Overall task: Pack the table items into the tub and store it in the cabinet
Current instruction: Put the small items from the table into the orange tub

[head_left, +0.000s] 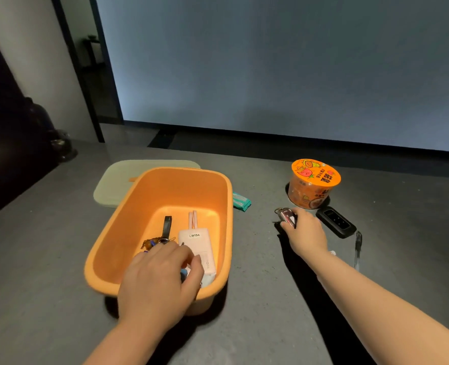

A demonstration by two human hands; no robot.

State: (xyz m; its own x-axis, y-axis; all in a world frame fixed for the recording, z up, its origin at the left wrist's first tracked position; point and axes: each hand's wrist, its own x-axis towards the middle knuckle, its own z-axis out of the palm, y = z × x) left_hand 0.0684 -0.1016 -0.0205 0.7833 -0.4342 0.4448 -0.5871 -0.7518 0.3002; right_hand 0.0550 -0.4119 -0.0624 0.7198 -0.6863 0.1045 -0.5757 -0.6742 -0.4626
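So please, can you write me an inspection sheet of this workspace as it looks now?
Surface: dark grey matte table, lit from the front.
Job's things: orange plastic tub holds a pink power bank and a bunch of keys with a black strap. Outside it: orange instant noodle cup, black flat device, teal wrapped packet, dark pen.
Clutter: pale green lid behind the tub.
Grippers: left hand reaches into the tub, its fingers curled over items there; right hand grips a silver and red car key fob.
Cables: nothing seen.
Surroundings: large pale screen behind the table; dark doorway on the left.
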